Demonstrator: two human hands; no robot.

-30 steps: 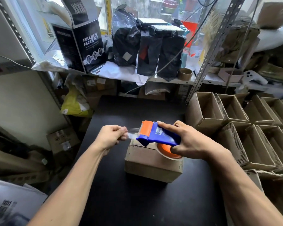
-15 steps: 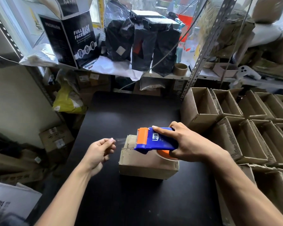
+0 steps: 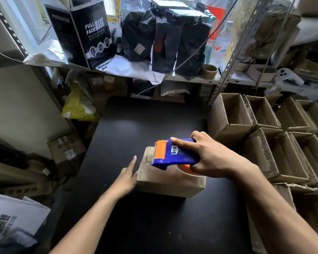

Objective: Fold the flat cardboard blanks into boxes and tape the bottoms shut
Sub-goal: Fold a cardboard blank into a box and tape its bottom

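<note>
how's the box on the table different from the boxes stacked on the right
The box on the table lies closed side up under the tape dispenser; the boxes stacked on the right show open mouths and empty insides. It sits alone on the black table; they are packed together. All are plain brown cardboard.

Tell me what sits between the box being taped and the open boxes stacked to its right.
Head view: only bare black tabletop, crossed above by the right hand holding the tape dispenser over the box.
</note>
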